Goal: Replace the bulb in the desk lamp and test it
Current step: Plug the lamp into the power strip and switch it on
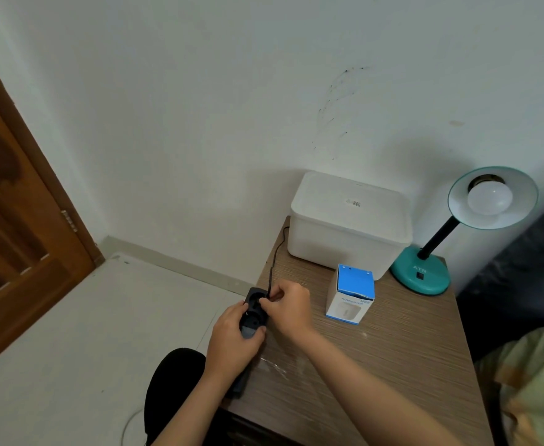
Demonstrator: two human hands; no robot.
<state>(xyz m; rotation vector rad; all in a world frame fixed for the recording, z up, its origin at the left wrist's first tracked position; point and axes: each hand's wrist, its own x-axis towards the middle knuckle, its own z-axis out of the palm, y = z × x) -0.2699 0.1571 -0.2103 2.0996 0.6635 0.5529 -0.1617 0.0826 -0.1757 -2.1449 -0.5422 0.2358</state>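
The left hand (232, 342) is wrapped around a black power strip (253, 312) at the near left edge of the table (392, 365), and the right hand (288, 305) pinches the lamp's plug on the black cord (275, 252) right over a socket, so the right hand is nearer. The strip points long-ways away from the person. The teal desk lamp (425, 272), with a white bulb (490, 197) in its shade, stands far right, well apart, behind a blue and white box (351, 296) and beside a white bin (349, 220); nothing blocks the plug.

On the table (392, 349), the lamp (425, 272) stood right of the bin (347, 226); the carton (349, 294) sat before the bin.
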